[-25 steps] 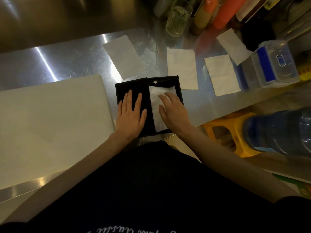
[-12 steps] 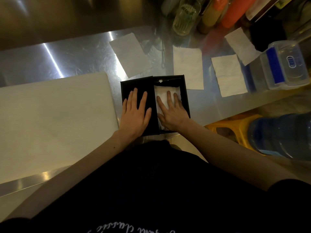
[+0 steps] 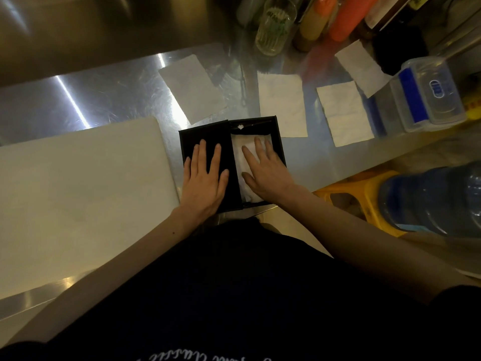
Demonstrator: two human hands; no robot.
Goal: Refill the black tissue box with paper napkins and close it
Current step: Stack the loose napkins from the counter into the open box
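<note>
The black tissue box (image 3: pixel 278 138) lies open at the near edge of the steel counter, with its lid flap (image 3: pixel 200 135) folded out to the left. White napkins (image 3: pixel 240 162) fill the right half. My left hand (image 3: pixel 205 175) rests flat on the lid flap, fingers apart. My right hand (image 3: pixel 265 169) presses flat on the napkins inside the box. Several loose napkins lie on the counter behind: one grey-lit (image 3: pixel 192 88), one right behind the box (image 3: pixel 282 104), one further right (image 3: pixel 343 113), and one at the far right (image 3: pixel 360 66).
A white cutting board (image 3: pixel 78 191) fills the counter to the left. A glass (image 3: pixel 274 24) and orange sauce bottles (image 3: pixel 346 16) stand at the back. A clear plastic container with blue lid clips (image 3: pixel 426 95) sits at the right. Below the counter edge, a yellow stool (image 3: pixel 364 194) holds a large water bottle (image 3: pixel 437 199).
My right hand has turned and slid onto the napkins, pressing them flat inside the box. My left hand has stayed on the lid flap.
</note>
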